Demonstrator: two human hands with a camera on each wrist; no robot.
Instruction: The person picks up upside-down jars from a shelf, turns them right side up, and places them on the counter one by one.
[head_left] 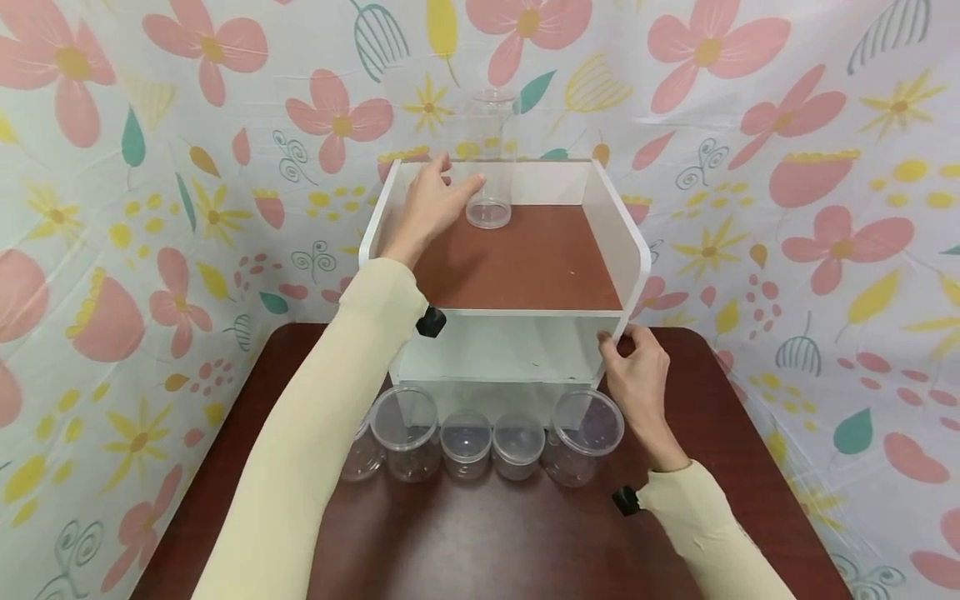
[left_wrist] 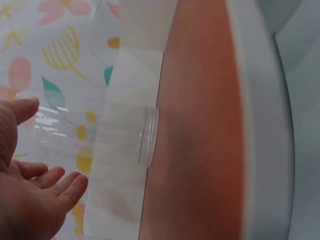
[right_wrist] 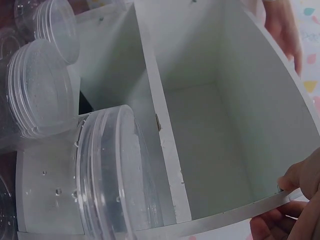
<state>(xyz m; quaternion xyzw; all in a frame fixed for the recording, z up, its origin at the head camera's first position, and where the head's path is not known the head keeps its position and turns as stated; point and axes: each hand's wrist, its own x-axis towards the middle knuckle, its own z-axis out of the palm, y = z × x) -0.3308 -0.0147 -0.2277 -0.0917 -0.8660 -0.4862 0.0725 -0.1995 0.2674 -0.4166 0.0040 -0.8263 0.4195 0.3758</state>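
Observation:
A tall clear jar [head_left: 489,167] stands lid-down at the back of the brown top board [head_left: 525,267] of a white shelf unit [head_left: 633,250]. My left hand [head_left: 452,185] hovers just left of the jar with fingers spread and holds nothing. In the left wrist view the jar's lid [left_wrist: 147,136] rests on the brown board and the left hand [left_wrist: 47,147] is open beside the clear body. My right hand [head_left: 626,350] grips the front edge of the unit's right side panel. The right wrist view shows its fingertips [right_wrist: 297,182] pinching that white edge.
Several clear lidded jars [head_left: 465,437] stand in a row on the dark brown table [head_left: 480,542] just in front of the unit. The lower compartment [right_wrist: 210,130] holds nothing. A flowered cloth [head_left: 112,208] hangs behind and on both sides.

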